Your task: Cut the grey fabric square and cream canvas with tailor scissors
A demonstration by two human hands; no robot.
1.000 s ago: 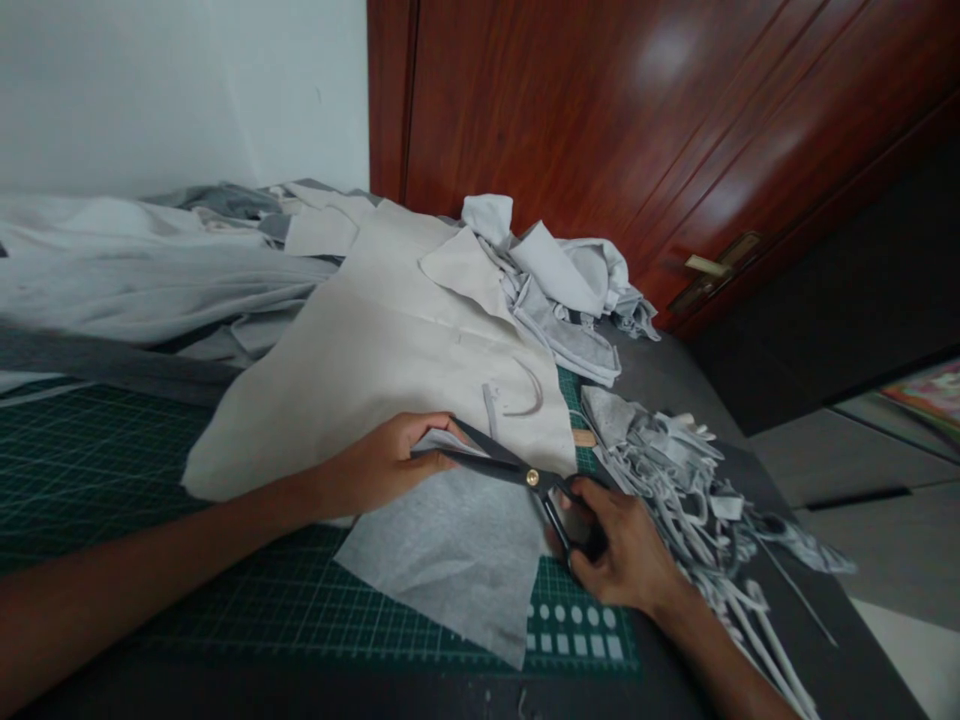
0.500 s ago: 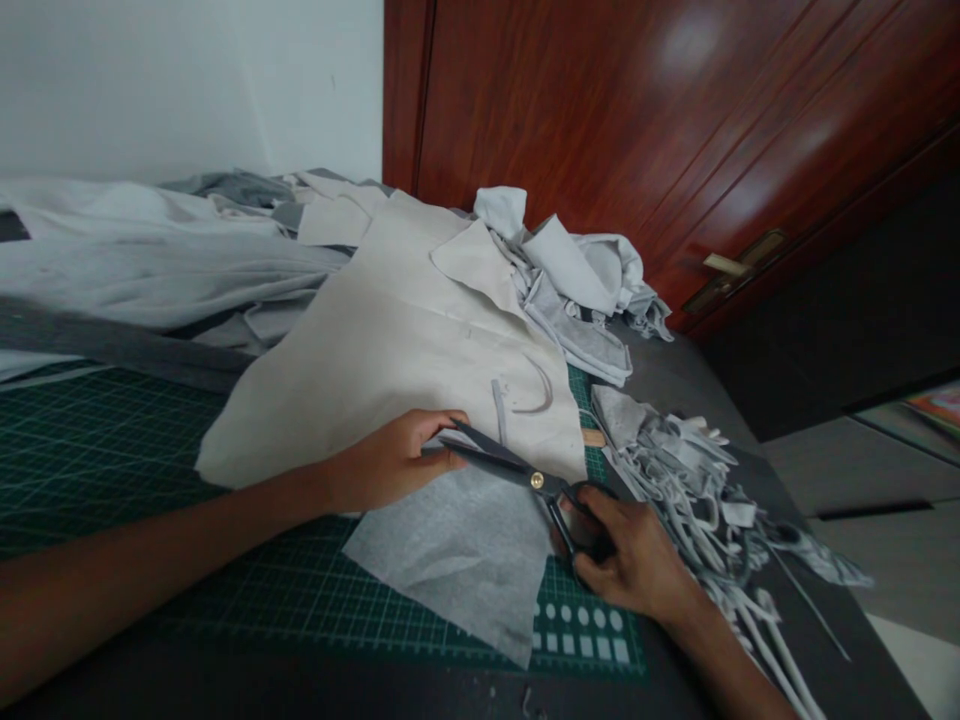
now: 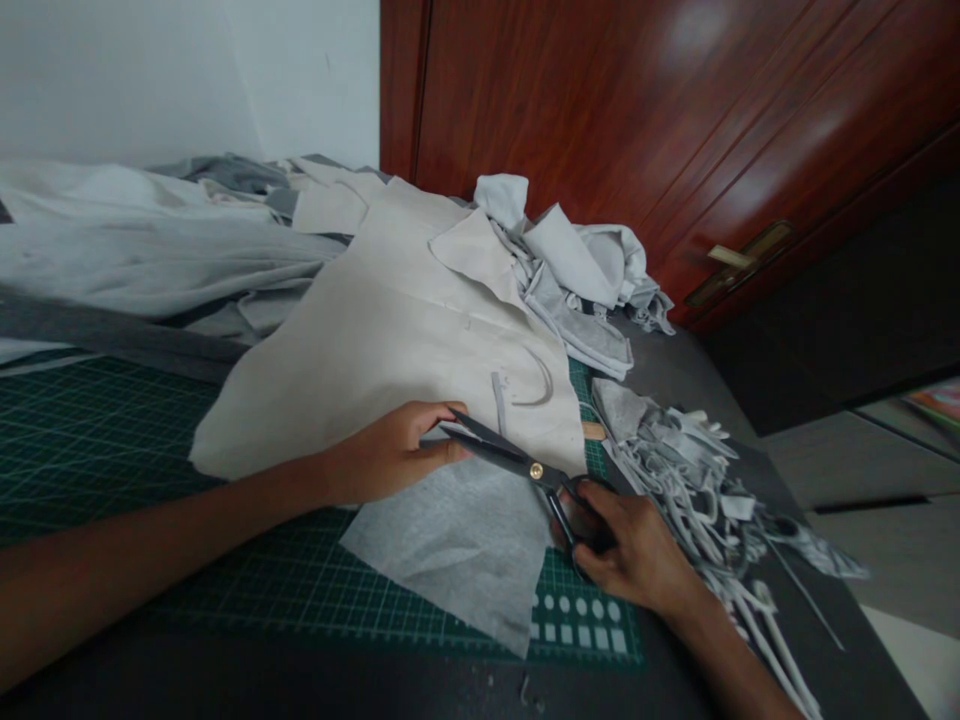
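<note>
Right hand (image 3: 634, 555): grip closed on the finger loops of black-handled scissors (image 3: 491, 448), which have a brass pivot screw. Blades point away from the right grip toward the left hand, slightly parted, tips just beside its fingers.

Left hand (image 3: 386, 452): grip closed, pinching the edge of a thin grey-white non-woven sheet (image 3: 450, 540). The blades sit at that pinched edge; exactly how far the sheet runs between them cannot be told. The sheet lies flat below both grips, between them and the near edge of the green cutting mat (image 3: 97, 440).

Beyond the left grip, a large beige canvas piece (image 3: 375, 390) lies over the mat and touches the left hand, with a pale curved offcut (image 3: 536, 385) and a narrow strip (image 3: 499, 405) resting on it. Beyond that canvas, a crumpled pale heap of fabric (image 3: 570, 270) sits against a reddish wooden door (image 3: 600, 130) with a brass lever handle (image 3: 739, 260).

Right of the right grip, a pile of cut grey strips (image 3: 675, 480) spreads over the dark worktop (image 3: 712, 400). Mat corner near the right grip: printed white circles and squares (image 3: 577, 625).
</note>
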